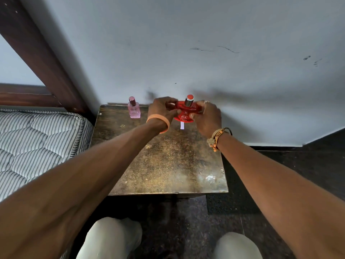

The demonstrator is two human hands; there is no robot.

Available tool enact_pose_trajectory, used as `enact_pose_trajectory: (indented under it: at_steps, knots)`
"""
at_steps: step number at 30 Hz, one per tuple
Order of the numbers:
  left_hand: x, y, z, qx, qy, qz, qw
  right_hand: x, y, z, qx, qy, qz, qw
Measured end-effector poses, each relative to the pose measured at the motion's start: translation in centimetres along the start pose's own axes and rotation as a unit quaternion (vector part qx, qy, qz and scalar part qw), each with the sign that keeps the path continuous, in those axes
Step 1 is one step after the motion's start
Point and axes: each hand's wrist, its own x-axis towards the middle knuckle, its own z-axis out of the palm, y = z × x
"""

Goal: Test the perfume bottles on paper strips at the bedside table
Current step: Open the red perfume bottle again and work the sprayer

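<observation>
Illumination is soft and fairly dim, laying diffuse, smeared shadows on the wall (205, 53) at centre frame, a small glare patch on the bedside table (168, 165) right of centre, and near-black tone over the floor (186, 221) at the bottom, with wide-angle bending at both side edges.

A striped, quilted mattress (37, 143) was seen at the left, backed by a dark wooden bed frame (37, 53). The pale wall (205, 25) was marked with dark scuffs (229, 49). A dark speckled floor (280, 174) was seen below.
</observation>
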Motion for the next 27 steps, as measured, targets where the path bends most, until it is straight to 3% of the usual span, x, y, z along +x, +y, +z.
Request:
enact_pose_trajectory:
  at_steps: [6,27]
  knots:
    - [4.3,-0.5,1.1,-0.004,0.02,-0.013,1.0,4.8,0.6,1.2,-0.017,0.032,0.001,0.999]
    - [6.1,-2.5,2.5,0.066,0.028,-0.041,0.997,7.8,1.9,2.9,-0.058,-0.029,0.039,0.997]
